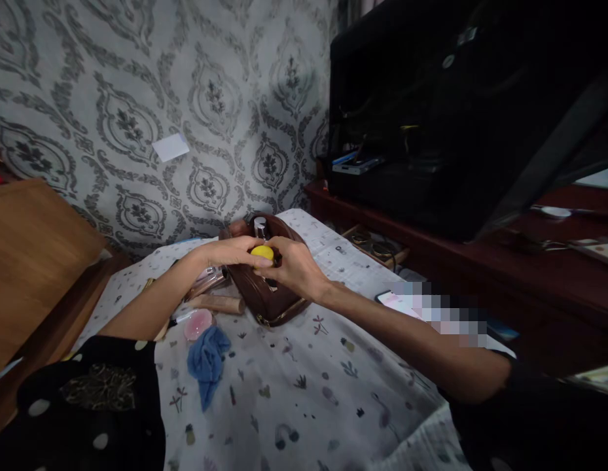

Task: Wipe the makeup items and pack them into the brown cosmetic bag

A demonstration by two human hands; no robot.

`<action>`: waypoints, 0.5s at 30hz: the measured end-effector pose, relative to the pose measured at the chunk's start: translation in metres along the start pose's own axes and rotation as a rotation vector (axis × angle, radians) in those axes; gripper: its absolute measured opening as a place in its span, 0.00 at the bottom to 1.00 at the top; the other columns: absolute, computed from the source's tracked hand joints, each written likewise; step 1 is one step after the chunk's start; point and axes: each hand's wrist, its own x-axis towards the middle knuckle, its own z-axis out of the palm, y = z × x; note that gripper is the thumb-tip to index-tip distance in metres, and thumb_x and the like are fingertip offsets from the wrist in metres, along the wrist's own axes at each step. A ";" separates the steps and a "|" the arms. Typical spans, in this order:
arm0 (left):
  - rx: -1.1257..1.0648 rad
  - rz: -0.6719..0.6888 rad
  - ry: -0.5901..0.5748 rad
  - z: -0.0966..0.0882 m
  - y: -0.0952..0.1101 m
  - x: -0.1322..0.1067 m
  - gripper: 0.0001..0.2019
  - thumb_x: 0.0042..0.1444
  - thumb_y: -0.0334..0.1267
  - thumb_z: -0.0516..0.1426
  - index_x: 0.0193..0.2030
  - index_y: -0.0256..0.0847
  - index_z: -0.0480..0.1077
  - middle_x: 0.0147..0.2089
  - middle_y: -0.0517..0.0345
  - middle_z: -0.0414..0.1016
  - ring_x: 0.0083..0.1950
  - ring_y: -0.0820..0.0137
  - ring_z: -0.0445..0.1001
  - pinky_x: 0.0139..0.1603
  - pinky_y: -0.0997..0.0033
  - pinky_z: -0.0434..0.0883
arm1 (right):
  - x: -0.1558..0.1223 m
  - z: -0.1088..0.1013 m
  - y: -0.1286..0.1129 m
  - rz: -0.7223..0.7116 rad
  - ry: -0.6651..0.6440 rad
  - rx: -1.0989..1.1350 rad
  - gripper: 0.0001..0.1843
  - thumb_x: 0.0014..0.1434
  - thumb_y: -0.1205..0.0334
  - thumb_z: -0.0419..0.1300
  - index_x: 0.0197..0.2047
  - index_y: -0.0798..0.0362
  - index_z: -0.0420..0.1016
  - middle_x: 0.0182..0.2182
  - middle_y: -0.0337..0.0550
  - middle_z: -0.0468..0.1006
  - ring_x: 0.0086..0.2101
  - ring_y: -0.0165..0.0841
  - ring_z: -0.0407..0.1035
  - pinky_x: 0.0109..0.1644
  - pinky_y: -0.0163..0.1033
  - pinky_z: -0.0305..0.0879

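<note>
Over an open brown zippered bag (279, 302), my left hand (235, 251) and my right hand (298, 267) hold a small round yellow object (262, 252) between their fingertips. Its exact kind cannot be made out. Inside the bag, a container with a silvery cap (260, 226) stands behind my fingers; other contents are mostly hidden. Left of the bag lie a tan tube (218, 303), a clear, shiny item (205, 280) and a pink round item (198, 324). A crumpled blue cloth (207, 358) is nearer to me.
A white patterned cloth (294, 392) covers the surface under the bag. On the right, a phone (402, 302) lies partly blurred, near a small tray (377, 248) with glasses. A large dark screen (421, 131) stands behind; a wooden panel (43, 255) borders the left.
</note>
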 end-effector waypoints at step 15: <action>0.283 -0.254 -0.152 -0.006 -0.010 0.014 0.12 0.41 0.38 0.59 0.34 0.38 0.72 0.30 0.61 0.74 0.32 0.70 0.71 0.30 0.75 0.67 | 0.042 0.030 0.039 -0.028 -0.530 -0.110 0.07 0.50 0.77 0.62 0.28 0.56 0.78 0.23 0.41 0.78 0.28 0.33 0.74 0.33 0.34 0.66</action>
